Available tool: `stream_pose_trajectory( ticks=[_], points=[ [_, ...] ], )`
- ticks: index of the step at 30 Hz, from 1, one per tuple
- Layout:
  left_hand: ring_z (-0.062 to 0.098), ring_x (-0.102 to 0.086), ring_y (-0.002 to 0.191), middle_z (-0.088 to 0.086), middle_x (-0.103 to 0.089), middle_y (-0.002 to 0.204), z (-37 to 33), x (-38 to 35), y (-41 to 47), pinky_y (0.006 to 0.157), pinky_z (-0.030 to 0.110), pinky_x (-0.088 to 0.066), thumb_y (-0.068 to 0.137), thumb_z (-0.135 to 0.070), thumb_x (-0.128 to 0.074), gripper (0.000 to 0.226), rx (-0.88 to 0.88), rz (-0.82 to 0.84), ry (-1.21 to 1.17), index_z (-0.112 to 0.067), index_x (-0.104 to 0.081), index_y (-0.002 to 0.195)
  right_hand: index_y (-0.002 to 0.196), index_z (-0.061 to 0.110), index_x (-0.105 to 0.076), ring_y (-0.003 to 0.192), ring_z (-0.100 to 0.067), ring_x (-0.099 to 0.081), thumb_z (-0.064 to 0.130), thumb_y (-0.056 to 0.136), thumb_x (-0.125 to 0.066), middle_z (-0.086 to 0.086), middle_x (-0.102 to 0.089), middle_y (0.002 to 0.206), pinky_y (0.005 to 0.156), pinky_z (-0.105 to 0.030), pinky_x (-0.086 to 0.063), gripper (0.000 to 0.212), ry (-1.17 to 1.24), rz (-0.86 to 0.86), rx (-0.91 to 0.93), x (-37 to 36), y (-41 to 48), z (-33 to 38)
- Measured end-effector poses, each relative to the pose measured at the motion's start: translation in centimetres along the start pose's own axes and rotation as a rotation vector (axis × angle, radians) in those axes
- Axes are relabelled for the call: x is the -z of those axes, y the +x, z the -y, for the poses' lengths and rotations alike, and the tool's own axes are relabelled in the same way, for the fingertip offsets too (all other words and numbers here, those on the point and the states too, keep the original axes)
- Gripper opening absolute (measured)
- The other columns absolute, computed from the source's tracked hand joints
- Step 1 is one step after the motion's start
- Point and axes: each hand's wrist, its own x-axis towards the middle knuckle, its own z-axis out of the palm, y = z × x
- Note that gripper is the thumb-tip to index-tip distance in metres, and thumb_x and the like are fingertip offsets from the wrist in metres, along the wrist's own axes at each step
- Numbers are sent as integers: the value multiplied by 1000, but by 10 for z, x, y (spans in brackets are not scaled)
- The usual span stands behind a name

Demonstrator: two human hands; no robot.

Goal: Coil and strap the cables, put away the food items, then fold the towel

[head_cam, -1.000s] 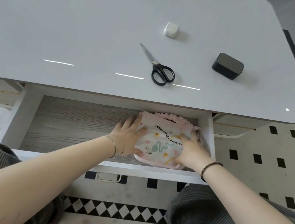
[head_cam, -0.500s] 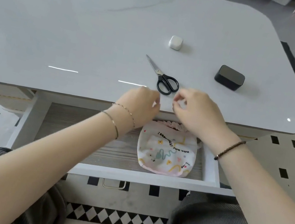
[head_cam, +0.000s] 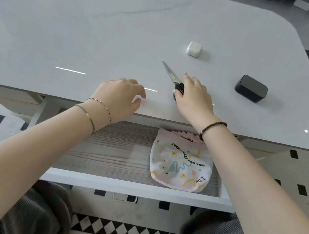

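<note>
The left hand (head_cam: 119, 98) is held over the near edge of the white table (head_cam: 62, 28). Its fingers are loosely bent and nothing is held in it. Below, a drawer (head_cam: 112, 150) is pulled open, and a small printed pouch (head_cam: 180, 162) is laid flat at its right end. On the table top the scissors (head_cam: 170, 74) are laid with blades shut. Their black handles are pinched by the right hand (head_cam: 194, 97). A small white case (head_cam: 194, 49) is set farther back. A black box (head_cam: 251, 88) is set to the right, apart from the hand.

White table (head_cam: 103, 25), black scissors (head_cam: 179, 87), pastel-doodled pouch (head_cam: 180, 164).
</note>
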Motion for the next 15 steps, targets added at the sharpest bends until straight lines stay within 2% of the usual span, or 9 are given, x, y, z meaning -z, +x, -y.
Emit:
stream_pose_trajectory(
  ticks=[2, 3, 6, 8, 10, 12, 15],
  points=[
    [15, -54, 92, -11, -62, 121, 3, 0, 0, 75, 31, -42, 101, -27, -45, 27, 20, 26, -23, -31, -66, 118, 138, 15, -49, 123, -35, -47, 30, 102, -46, -12, -55, 134, 93, -42, -39, 40, -38, -30, 19, -3, -1, 2],
    [13, -52, 91, -12, -62, 120, 4, 0, 0, 76, 31, -43, 101, -28, -46, 26, 29, 37, -39, -31, -66, 117, 134, 14, -53, 119, -35, -48, 28, 100, -49, -11, -57, 129, 90, -41, -39, 37, -32, -48, 25, -3, -2, 4],
    [10, -47, 94, -14, -60, 121, 6, -2, -2, 76, 31, -43, 101, -29, -46, 25, 25, 58, -34, -32, -66, 116, 133, 8, -48, 121, -35, -44, 22, 96, -55, -13, -52, 130, 90, -41, -39, 41, 70, -38, -39, 0, -3, 12],
    [13, -50, 104, -13, -60, 121, 7, -5, -4, 80, 32, -43, 100, -29, -47, 25, 13, 69, -52, -31, -66, 117, 130, 1, -43, 120, -34, -42, 19, 93, -58, -15, -47, 129, 94, -39, -38, 43, 147, 36, -96, 3, -5, 15],
    [15, -48, 113, -12, -60, 115, 7, -9, -5, 87, 32, -42, 100, -26, -49, 25, -4, 77, -99, -30, -67, 116, 126, 2, -40, 114, -30, -46, 18, 91, -64, -13, -46, 127, 86, -33, -38, 45, 253, 139, -152, 6, -10, 15],
    [14, -47, 108, -13, -59, 104, 5, -12, -7, 93, 33, -44, 99, -25, -52, 23, -9, 76, -170, -29, -70, 113, 125, 3, -41, 104, -26, -47, 23, 91, -69, -9, -47, 119, 77, -30, -35, 49, 298, 221, -164, 8, -16, 13],
    [13, -59, 91, -11, -63, 98, -4, -11, -10, 86, 30, -51, 100, -28, -56, 19, 72, 122, -382, -24, -73, 107, 114, 6, -49, 91, -23, -47, 33, 97, -63, -3, -48, 97, 67, -30, -34, 34, 350, 256, -149, 9, -28, 18]
  ],
)
